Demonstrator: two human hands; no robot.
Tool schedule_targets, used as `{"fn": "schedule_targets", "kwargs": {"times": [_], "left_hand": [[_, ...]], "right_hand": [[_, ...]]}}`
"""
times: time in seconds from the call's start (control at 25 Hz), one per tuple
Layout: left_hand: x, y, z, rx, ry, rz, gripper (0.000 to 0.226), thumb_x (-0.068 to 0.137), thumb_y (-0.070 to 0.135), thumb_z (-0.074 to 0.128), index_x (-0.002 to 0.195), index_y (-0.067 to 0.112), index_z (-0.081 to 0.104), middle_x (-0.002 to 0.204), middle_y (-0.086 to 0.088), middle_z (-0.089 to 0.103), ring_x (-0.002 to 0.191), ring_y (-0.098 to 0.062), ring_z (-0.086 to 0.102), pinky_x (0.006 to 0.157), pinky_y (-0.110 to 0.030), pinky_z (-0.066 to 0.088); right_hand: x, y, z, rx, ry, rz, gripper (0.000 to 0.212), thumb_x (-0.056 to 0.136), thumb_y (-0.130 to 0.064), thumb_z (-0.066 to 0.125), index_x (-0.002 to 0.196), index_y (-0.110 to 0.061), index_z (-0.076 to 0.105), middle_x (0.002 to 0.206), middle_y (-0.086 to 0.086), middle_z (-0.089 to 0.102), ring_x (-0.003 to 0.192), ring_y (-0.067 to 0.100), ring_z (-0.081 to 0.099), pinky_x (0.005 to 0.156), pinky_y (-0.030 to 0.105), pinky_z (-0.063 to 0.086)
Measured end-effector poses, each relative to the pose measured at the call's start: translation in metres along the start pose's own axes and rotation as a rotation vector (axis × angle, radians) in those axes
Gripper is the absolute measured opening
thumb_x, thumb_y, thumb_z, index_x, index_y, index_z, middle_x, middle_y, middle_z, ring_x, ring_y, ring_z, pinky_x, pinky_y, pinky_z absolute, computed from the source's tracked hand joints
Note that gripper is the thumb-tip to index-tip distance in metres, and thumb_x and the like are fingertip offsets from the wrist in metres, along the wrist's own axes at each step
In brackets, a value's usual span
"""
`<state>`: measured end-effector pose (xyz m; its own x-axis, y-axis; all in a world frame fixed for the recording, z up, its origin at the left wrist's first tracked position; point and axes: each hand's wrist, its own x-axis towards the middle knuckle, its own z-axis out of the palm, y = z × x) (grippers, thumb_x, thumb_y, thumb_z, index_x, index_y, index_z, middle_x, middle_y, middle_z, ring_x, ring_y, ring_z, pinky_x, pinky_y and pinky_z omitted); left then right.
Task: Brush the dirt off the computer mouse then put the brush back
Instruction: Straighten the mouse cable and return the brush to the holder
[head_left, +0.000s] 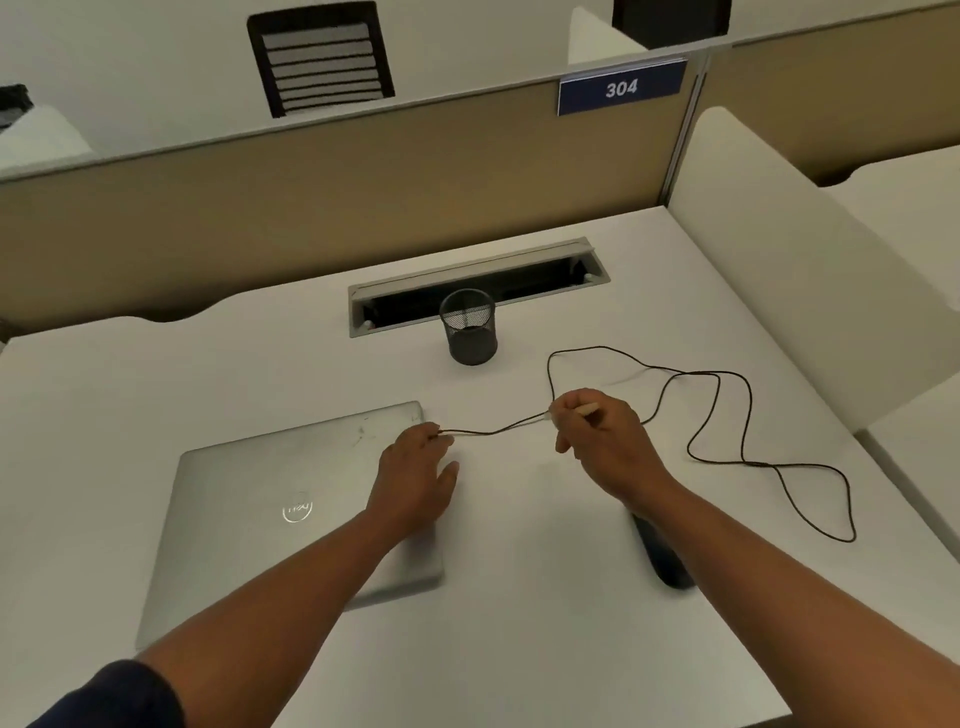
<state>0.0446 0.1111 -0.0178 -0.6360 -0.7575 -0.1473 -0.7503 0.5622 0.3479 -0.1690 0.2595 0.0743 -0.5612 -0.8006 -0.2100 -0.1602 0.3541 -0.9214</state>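
A black computer mouse (662, 558) lies on the white desk (519, 623), partly hidden under my right forearm. Its thin dark cable (493, 432) runs between my hands and loops away to the right. My left hand (415, 480) rests over the corner of the laptop and pinches the cable at its fingertips. My right hand (602, 441) grips a small brush (587, 410) with a light wooden handle. The brush's pale tip touches the cable just left of my fingers.
A closed silver laptop (291, 509) lies at the left. A black mesh pen cup (470, 332) stands behind the hands, in front of an open cable slot (478, 286) in the desk. A beige partition (311, 208) and a white side panel (779, 270) bound the desk.
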Motion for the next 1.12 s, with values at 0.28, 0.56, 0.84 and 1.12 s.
{"fn": "schedule_targets", "kwargs": {"times": [0.28,0.56,0.84,1.12], "left_hand": [[0.037,-0.072,-0.015,0.050,0.042,0.010,0.054,0.098,0.049,0.047,0.143,0.020,0.054,0.151,-0.006,0.049,0.142,-0.030,0.042,0.113,-0.051,0.033],[0.068,-0.101,-0.008,0.096,0.121,0.094,0.047,0.101,0.052,0.036,0.130,0.024,0.061,0.118,0.003,0.063,0.104,-0.027,0.059,0.092,-0.042,0.041],[0.070,-0.104,-0.005,0.077,0.134,0.110,0.043,0.103,0.052,0.035,0.130,0.027,0.058,0.118,0.005,0.057,0.104,-0.025,0.051,0.092,-0.041,0.040],[0.070,-0.105,0.000,0.070,0.158,0.109,0.042,0.103,0.051,0.038,0.130,0.027,0.058,0.118,0.006,0.056,0.105,-0.023,0.050,0.095,-0.038,0.037]], "right_hand": [[0.095,-0.056,0.048,-0.091,0.142,-0.235,0.016,0.101,-0.026,0.058,0.095,-0.013,0.065,0.076,-0.001,0.062,0.063,0.008,0.052,0.059,0.021,0.042],[0.174,-0.064,0.077,-0.298,0.161,-0.284,0.013,0.097,-0.029,0.070,0.101,-0.016,0.070,0.087,-0.006,0.066,0.078,0.008,0.061,0.059,0.009,0.043],[0.207,-0.049,0.098,-0.473,0.029,-0.215,0.016,0.095,-0.023,0.067,0.106,-0.013,0.073,0.097,0.006,0.071,0.090,0.022,0.066,0.064,0.022,0.050],[0.222,-0.045,0.105,-0.817,-0.025,-0.240,0.025,0.094,-0.039,0.063,0.109,-0.023,0.074,0.096,0.004,0.073,0.087,0.023,0.063,0.061,0.024,0.045]]}}
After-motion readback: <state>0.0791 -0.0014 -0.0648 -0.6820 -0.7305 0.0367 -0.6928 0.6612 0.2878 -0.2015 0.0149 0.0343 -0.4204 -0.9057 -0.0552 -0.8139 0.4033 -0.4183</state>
